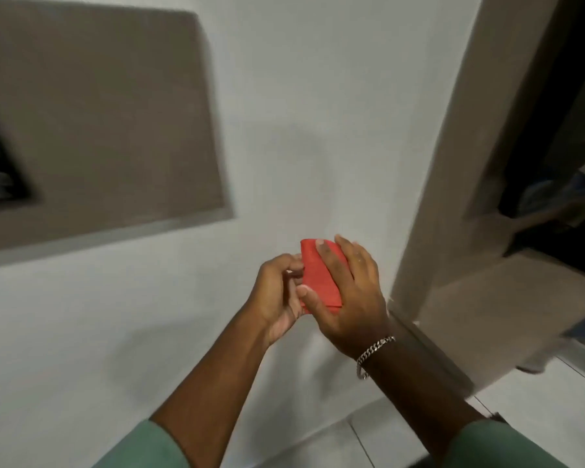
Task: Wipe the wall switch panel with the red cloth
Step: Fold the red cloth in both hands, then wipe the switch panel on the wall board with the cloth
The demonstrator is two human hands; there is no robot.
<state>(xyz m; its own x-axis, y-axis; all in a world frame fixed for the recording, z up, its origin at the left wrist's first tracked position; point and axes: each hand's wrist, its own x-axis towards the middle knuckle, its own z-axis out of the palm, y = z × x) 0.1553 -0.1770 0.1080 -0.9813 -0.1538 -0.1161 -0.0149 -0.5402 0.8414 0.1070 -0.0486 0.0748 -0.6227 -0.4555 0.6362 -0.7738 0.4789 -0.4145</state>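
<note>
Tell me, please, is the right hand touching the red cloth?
Touching: the head view shows the right hand wrapped around the folded red cloth, fingers lying across its face.

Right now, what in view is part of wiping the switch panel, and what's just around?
Part of the job:
red cloth, folded
left hand and right hand, both holding it
The switch panel itself is not in view.

Just around:
brown wall panel
white wall
doorframe
bracelet

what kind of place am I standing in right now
Probably indoors in a home, in a hallway or by a doorway. A plain white painted wall faces you, a beige door frame stands to the right, and pale floor tiles lie below. No switch panel is visible.
</note>
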